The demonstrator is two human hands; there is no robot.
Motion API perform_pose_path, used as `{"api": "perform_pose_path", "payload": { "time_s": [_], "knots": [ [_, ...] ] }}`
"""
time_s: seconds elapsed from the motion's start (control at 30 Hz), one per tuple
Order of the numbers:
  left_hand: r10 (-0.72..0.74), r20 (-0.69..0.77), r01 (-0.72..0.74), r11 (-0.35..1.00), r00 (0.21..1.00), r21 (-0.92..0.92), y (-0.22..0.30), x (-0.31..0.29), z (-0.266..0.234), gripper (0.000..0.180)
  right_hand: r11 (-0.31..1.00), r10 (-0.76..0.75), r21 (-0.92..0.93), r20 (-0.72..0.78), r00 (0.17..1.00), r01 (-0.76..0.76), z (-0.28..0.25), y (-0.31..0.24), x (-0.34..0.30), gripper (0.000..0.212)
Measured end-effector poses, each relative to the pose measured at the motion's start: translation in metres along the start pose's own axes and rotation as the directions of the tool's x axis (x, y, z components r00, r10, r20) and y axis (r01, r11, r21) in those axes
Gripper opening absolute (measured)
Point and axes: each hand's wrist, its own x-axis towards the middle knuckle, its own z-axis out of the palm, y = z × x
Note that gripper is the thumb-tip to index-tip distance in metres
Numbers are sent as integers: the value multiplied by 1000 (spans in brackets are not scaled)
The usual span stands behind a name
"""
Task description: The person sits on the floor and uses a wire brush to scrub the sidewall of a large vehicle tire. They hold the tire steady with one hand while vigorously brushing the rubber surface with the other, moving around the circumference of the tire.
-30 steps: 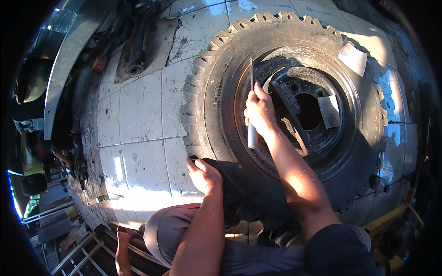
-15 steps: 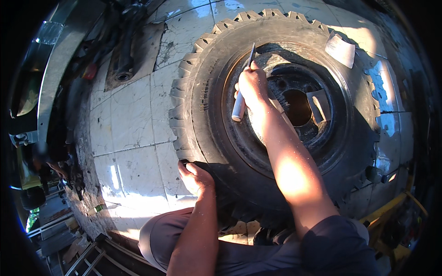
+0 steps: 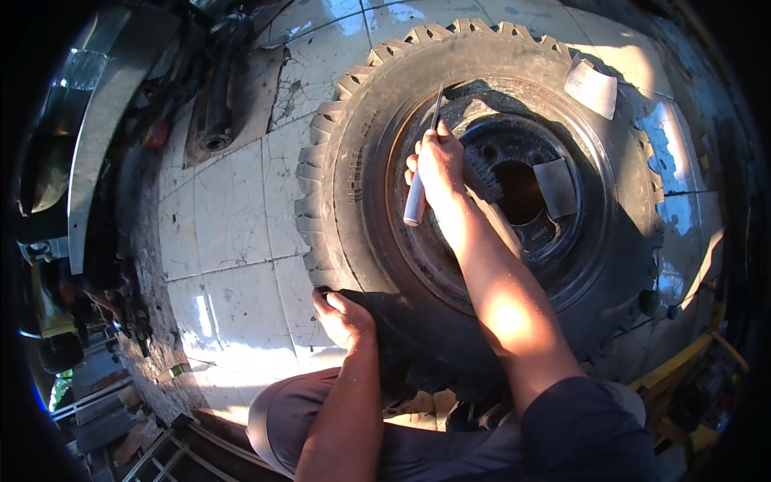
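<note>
Over the wheel rim, the right hand is clamped around a pale-handled tool, while the left hand grips the tyre at its treaded edge.

The tyre is matt, rough-treaded rubber, the wheel scuffed metal tinged with rust, the tool handle smooth with a soft sheen, the paper sheets matt, the floor tiles glossy but cracked, the trousers dull cloth.
</note>
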Motion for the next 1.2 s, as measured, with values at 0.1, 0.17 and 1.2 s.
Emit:
{"api": "perform_pose_path", "payload": {
  "time_s": [0.1, 0.17, 1.2],
  "knots": [
    [-20, 13, 20, 1000, 1000, -16, 9, -6, 0, 59, 996, -19, 88, -60, 998, 24, -6, -25, 13, 5],
    [17, -26, -18, 1000, 1000, -21, 5, -5, 5, 58, 980, 33, 198, -81, 996, -16, -10, -48, 21, 2],
    [-14, -4, 15, 1000, 1000, 10, 4, -5, 3, 58, 941, 54, 340, -123, 991, -9, -27, -87, 41, 4]
  ]
}}
